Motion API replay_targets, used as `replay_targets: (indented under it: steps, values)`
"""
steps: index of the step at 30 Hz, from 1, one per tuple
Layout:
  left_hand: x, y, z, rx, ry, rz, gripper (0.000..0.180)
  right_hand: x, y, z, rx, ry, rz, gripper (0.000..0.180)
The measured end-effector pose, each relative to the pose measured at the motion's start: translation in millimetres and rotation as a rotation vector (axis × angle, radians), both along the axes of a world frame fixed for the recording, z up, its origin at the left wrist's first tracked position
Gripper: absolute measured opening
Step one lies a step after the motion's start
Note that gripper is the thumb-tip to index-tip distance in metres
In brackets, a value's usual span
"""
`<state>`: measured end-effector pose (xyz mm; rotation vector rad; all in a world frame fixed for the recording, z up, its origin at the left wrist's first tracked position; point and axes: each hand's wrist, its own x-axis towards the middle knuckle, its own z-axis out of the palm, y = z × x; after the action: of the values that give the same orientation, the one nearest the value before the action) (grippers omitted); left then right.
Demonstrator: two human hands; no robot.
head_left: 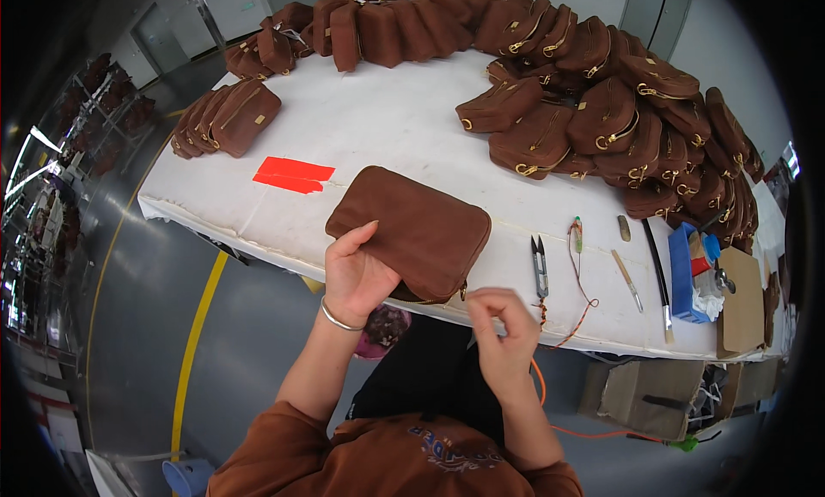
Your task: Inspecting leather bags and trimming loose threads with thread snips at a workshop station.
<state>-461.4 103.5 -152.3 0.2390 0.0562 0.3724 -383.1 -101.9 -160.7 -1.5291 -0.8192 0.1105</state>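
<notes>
Pouch (417, 230) over the near edge of the bench (378, 110), slightly tilted, zip (419, 302) toward the body; cannot tell whether resting on the bench or held just above. Closed round the near left side with the left grip (359, 278): thumb on the upper face, fingers hidden beneath, perhaps to bear the weight from below and leave the zip corner free. Just beside that corner, the right grip (505, 325), blurred, fingers curled toward the thumb; cannot tell whether pinched on the zip pull (464, 291), merely near, or holding anything.

To the right, spread singly, seemingly for easy picking up: one pair of snips (540, 272), one green-handled tool (577, 235) with a cord, one small brown piece (625, 229), one thin stick (627, 280), one long black rod (659, 278). Beyond, one blue bin (683, 278), probably to keep small items together.

Counted: two grips, one pouch in hand, about five more in the left stack (245, 114), leaned together, likely to save room. Far row (378, 37) and right heap (601, 123) too overlapped to count; set back, presumably for working space. One red patch (295, 174).
</notes>
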Motion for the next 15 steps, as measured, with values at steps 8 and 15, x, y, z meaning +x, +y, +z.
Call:
replay_targets:
  steps: [8, 15]
  values:
    - [2.4, -8.3, -19.6, 0.085, -0.115, -0.127, 0.051, 52.8, 17.8, -13.1, 0.192, 0.281, -0.012, 0.045]
    - [-11.6, -22.5, -22.6, 0.663, 0.099, -0.331, 0.070, 48.3, 38.6, -32.8, 0.285, 0.699, 0.094, 0.043]
